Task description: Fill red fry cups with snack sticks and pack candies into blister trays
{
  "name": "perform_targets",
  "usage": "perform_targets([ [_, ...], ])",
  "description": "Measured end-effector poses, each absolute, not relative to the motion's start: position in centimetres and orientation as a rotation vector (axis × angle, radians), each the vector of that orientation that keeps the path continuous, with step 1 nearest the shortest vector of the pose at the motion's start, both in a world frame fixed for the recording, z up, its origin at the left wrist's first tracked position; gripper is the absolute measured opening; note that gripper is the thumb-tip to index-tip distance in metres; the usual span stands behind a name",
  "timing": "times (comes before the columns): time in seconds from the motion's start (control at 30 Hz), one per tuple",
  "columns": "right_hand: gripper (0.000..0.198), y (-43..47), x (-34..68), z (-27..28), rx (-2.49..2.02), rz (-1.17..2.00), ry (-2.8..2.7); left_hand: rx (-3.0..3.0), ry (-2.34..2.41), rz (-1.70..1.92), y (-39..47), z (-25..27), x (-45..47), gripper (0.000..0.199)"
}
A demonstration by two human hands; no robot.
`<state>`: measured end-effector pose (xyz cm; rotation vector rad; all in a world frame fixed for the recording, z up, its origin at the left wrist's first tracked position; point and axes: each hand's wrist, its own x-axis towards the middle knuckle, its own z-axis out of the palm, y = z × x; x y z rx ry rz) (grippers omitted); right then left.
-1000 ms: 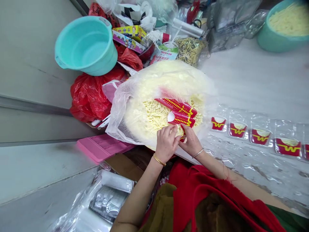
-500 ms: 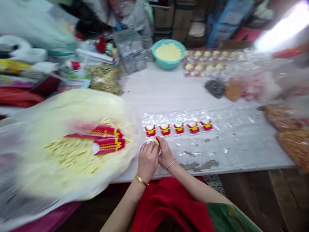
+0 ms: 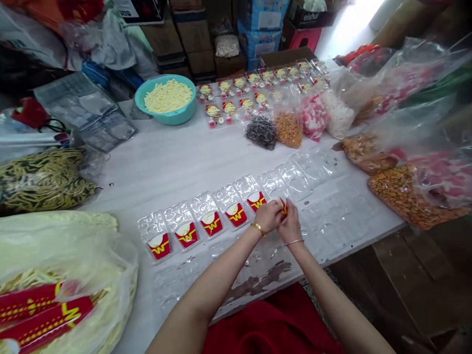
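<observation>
Carton [image 3: 283, 208] grasped by left hand [image 3: 268, 216] and right hand [image 3: 291, 225], near 5 red cartons [image 3: 211, 225] in clear trays [image 3: 201, 202].

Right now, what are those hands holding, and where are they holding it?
The left hand and right hand hold a small red-and-yellow carton between them, by its sides; the fingers hide the exact grip.

A workshop, it seems; clear blister packs [image 3: 212, 221] line a white table [image 3: 177, 157]; stacked cartons [image 3: 195, 37] stand behind.
</observation>
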<state>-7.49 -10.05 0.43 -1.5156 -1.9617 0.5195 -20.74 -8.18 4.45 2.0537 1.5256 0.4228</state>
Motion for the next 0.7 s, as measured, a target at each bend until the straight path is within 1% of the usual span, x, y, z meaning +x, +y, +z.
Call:
perform_targets([
  [0.1,0.086,-6.9,-4.6,-1.3,-1.758,0.376,-2.007,2.046,1.563,0.352,-3.0,2.2,-18.7,0.022],
  [0.17,0.088,-5.8,-3.4,-2.5,-1.827,0.361,-2.051,2.068,1.538,0.251,-0.8,0.9,-18.0,0.023],
  [0.23,0.080,-5.3,-2.9,-3.6,-1.790,0.411,-2.104,2.081,1.479,0.156,0.5,-0.2,-17.5,0.024],
  [0.33,0.058,-4.9,-2.9,-4.7,-1.770,0.478,-2.116,2.077,1.398,0.086,1.2,-1.4,-17.4,0.023],
  [0.4,0.048,-4.7,-3.1,-4.9,-1.823,0.491,-2.126,2.077,1.353,0.067,1.2,-1.9,-17.5,0.021],
  [0.47,0.043,-4.5,-3.3,-4.8,-1.893,0.478,-2.180,2.084,1.322,0.056,1.0,-2.3,-17.6,0.020],
  [0.57,0.042,-3.9,-3.4,-4.3,-1.985,0.433,-2.259,2.102,1.353,0.058,0.6,-2.5,-17.3,0.020],
  [0.7,0.035,-3.1,-4.1,-2.2,-2.073,0.386,-2.294,2.128,1.545,0.098,-0.7,-1.9,-16.3,0.021],
])
